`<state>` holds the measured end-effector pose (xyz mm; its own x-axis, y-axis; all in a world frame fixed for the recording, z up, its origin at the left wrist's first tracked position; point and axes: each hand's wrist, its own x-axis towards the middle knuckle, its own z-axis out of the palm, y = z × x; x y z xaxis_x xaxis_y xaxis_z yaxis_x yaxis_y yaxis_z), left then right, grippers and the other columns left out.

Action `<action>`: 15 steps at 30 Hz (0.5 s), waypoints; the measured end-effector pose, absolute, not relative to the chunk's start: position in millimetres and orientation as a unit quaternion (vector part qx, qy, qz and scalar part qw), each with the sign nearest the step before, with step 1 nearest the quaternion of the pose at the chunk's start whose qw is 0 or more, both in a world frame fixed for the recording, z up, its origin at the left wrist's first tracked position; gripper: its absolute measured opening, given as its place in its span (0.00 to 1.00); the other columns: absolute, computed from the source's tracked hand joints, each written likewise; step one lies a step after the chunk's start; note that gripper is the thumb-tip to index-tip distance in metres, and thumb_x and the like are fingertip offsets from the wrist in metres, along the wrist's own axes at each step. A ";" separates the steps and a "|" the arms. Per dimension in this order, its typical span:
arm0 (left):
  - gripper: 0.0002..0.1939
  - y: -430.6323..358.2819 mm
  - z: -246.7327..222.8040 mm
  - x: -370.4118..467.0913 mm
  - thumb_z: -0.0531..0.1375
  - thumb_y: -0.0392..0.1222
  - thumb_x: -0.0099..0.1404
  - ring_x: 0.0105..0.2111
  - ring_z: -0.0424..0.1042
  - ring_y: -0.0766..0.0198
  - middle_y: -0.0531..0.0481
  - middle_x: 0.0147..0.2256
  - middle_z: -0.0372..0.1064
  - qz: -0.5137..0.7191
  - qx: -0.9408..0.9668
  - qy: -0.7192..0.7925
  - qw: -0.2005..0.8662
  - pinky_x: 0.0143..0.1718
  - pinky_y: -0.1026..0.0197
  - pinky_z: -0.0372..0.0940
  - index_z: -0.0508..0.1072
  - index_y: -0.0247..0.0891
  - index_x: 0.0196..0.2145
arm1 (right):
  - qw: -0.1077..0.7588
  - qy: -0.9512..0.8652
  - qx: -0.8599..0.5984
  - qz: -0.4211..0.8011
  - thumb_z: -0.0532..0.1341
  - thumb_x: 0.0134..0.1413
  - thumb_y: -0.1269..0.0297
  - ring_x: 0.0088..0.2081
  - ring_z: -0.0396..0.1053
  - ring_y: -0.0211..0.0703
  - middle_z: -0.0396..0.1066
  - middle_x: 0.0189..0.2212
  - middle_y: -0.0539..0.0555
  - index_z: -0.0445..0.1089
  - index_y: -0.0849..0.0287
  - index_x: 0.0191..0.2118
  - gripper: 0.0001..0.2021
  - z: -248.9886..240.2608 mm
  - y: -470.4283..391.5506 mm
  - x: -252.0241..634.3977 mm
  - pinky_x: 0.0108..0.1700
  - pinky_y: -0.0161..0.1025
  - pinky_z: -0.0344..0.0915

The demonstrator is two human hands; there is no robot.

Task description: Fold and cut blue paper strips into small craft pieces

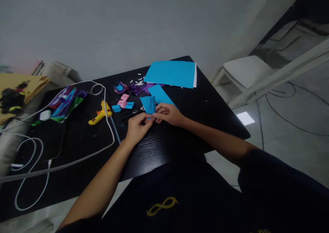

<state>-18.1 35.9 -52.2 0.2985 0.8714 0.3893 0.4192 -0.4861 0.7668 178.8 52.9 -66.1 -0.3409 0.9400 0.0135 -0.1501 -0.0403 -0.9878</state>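
Note:
Between my two hands a folded piece of blue paper [148, 104] stands upright above the black table. My left hand [138, 126] pinches its lower edge with thumb and fingertips. From the other side my right hand [168, 114] grips the same lower corner, its fingers curled. Just behind lies a flat blue paper strip [161, 95]. To the left of the hands are small folded pink papers [123, 101] and folded blue pieces [130, 105]. Dark scissors [130, 115] seem to lie beside my left hand, partly hidden.
A yellow glue gun [101, 113] rests on the black table [205, 116], with a white cable [109, 123] looping past it. Large blue sheets [171, 73] lie at the back, near purple folded papers [135, 88] and white scraps. Colourful paper strips [68, 102] sit further left. A white stool [248, 70] stands right.

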 end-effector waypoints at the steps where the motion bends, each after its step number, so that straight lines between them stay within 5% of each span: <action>1: 0.06 35.6 -51.7 -18.0 0.66 0.43 0.65 0.26 0.73 0.66 0.52 0.28 0.77 0.411 0.757 0.426 0.276 0.29 0.64 0.67 0.81 0.39 0.35 | 0.441 -0.536 -0.371 0.617 0.74 0.48 0.54 0.27 0.77 0.39 0.77 0.25 0.50 0.68 0.60 0.37 0.20 -66.6 52.9 178.7 0.32 0.35 0.77; 15: 0.14 39.3 -64.6 -17.0 0.63 0.50 0.69 0.27 0.78 0.65 0.57 0.27 0.72 0.467 0.635 0.429 0.440 0.31 0.62 0.73 0.61 0.44 0.42 | 0.465 -0.554 -0.373 0.582 0.72 0.49 0.57 0.32 0.80 0.43 0.78 0.31 0.53 0.71 0.60 0.38 0.16 -67.0 52.5 179.2 0.37 0.40 0.80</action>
